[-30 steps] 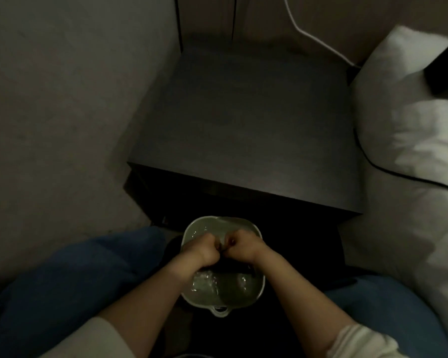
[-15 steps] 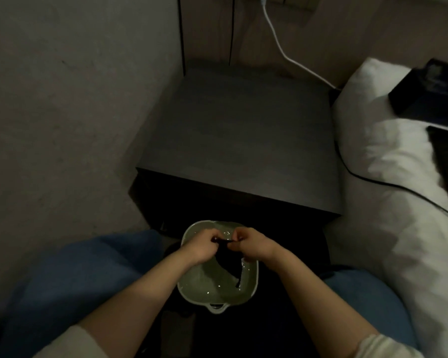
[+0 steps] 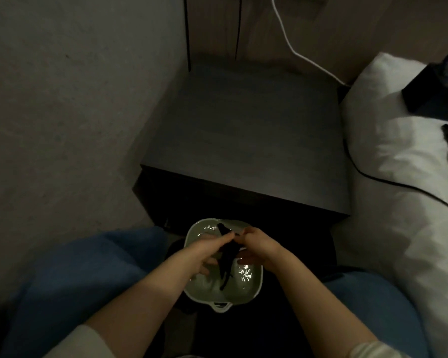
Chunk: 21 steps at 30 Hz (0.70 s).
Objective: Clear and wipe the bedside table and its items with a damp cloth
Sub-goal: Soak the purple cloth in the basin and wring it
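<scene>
Dripping cloth (image 3: 226,257) over water-filled bowl (image 3: 254,293)

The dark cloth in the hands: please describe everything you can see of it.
The dark cloth looks black, thin and limp, bunched into a narrow twisted strip. The left hand and the right hand pinch its upper part between them. Its lower end hangs down into the pale bowl, which holds water. One corner sticks up above the fingers. It looks wet, though the dim light hides its texture.

White pillow (image 3: 388,130) far right of the hands, black box (image 3: 435,94) resting on it, white cable (image 3: 295,51) ahead, black cable (image 3: 398,184) crossing bedding at right.
</scene>
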Tool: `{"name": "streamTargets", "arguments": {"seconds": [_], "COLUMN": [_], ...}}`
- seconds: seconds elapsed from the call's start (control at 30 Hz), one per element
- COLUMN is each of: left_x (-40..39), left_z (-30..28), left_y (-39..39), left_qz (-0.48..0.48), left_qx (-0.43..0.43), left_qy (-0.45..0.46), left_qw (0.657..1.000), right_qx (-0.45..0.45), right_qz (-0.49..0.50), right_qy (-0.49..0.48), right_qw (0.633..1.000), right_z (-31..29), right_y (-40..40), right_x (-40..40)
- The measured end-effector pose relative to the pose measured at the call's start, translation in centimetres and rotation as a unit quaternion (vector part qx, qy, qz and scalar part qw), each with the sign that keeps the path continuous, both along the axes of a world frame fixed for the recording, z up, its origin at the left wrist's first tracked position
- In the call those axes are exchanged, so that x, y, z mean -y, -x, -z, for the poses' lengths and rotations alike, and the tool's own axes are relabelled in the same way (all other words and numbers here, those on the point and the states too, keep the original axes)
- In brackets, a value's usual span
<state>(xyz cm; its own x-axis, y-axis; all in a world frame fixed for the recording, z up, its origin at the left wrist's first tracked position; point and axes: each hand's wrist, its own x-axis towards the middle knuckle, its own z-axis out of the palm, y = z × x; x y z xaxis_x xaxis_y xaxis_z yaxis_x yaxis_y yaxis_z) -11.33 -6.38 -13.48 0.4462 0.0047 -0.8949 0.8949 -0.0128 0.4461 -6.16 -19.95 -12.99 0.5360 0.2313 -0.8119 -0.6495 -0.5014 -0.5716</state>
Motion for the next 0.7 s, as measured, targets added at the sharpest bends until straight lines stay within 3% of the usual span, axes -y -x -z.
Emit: {"name": "streamTargets", "arguments": {"seconds": [0.17,0.37,0.47,0.57,0.7], "left_x": [-0.5,0.4,0.1,-0.7,-0.7], "left_z": [0.3,1.1,2.1,2.4,2.4], "left_y": [-0.1,0.0,-0.2,-0.2,0.3], "left_qz": [-0.009,0.031,0.042,0.108,0.188], "left_qx": [0.038,0.086,0.126,0.145,0.176], "left_qy": [-0.034,-0.040,-0.150,-0.280,-0.369], "left_qw": [0.999,0.995,0.980,0.943,0.893], "right_qx": [-0.034,-0.063,-0.060,-0.050,-0.070], "right_qz": [0.062,0.107,0.113,0.112,0.122], "right_qy": [-0.040,-0.017,0.016,0.035,0.017], "right_qw": [0.997,0.992,0.992,0.992,0.990], "right_z": [0.3,1.0,1.7,2.1,1.9], "right_y": [-0.3,-0.2,0.1,0.4,-0.1], "right_x": [0.5,0.6,0.8,0.9,0.7]}}
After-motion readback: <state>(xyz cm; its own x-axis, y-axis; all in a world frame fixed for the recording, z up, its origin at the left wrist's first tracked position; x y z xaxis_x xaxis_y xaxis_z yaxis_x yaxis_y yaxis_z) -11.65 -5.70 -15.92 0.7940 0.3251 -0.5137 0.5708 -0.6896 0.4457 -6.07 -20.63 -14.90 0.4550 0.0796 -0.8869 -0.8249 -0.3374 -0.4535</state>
